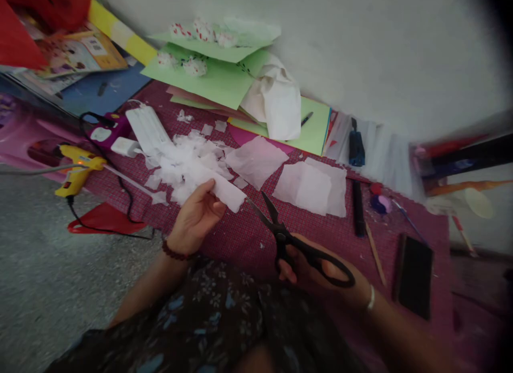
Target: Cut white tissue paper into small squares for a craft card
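Between the thumb and fingers of my left hand is a folded strip of white tissue paper, its free end pointing right. My right hand grips black-handled scissors through the loops. The scissor blades stand apart, with one tip close to the end of the strip; whether they touch I cannot tell. Behind my left hand lies a heap of cut white paper pieces. Flat sheets of thin white paper rest on the purple checked tablecloth beyond the scissors.
At the left, a yellow glue gun with its cord hangs at the table edge near a power strip. Green sheets with paper flowers lean at the wall. On the right are a stapler, a dark phone and a wooden stick.
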The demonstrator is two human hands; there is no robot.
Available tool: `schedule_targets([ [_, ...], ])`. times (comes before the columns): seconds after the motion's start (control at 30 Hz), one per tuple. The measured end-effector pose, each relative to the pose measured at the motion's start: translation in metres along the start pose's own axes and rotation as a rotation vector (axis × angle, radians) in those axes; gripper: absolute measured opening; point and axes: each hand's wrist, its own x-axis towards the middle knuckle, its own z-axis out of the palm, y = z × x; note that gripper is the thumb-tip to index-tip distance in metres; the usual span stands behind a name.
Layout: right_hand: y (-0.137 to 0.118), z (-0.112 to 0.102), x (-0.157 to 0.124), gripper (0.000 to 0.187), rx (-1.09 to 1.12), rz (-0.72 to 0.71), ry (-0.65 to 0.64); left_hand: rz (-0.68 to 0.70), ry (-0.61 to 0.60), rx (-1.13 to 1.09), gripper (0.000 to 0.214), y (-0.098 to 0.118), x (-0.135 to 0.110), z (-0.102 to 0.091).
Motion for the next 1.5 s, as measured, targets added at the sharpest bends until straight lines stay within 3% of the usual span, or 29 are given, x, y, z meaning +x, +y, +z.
schedule_targets([
  [0.1,0.001,0.009,0.0,0.059,0.114,-0.099,0.045,-0.01,0.0,0.005,0.018,0.001,-0.001,-0.002],
  [0.23,0.004,0.012,-0.007,0.063,0.135,-0.115,0.112,-0.009,-0.005,0.006,0.019,0.001,-0.001,-0.002],
  [0.53,0.006,-0.004,0.002,0.069,0.087,-0.064,-0.022,0.003,-0.074,0.031,0.025,-0.003,-0.002,-0.003],
  [0.7,0.005,-0.014,0.004,0.073,0.033,-0.037,-0.106,-0.006,-0.052,0.022,0.024,0.0,0.003,-0.007],
  [0.87,0.003,-0.013,0.005,0.072,0.024,-0.036,-0.078,-0.021,-0.065,0.041,0.015,0.001,0.005,-0.008],
  [1.03,-0.004,-0.009,0.004,0.076,-0.03,-0.006,-0.042,0.006,-0.092,0.081,0.021,0.002,0.008,-0.01],
  [1.33,-0.002,-0.011,0.006,0.076,-0.02,-0.007,-0.055,0.007,-0.067,0.054,0.018,-0.002,0.006,-0.009],
  [1.5,0.001,-0.012,0.008,0.077,0.005,-0.015,-0.07,0.025,-0.079,0.148,0.014,-0.006,0.002,-0.012],
])
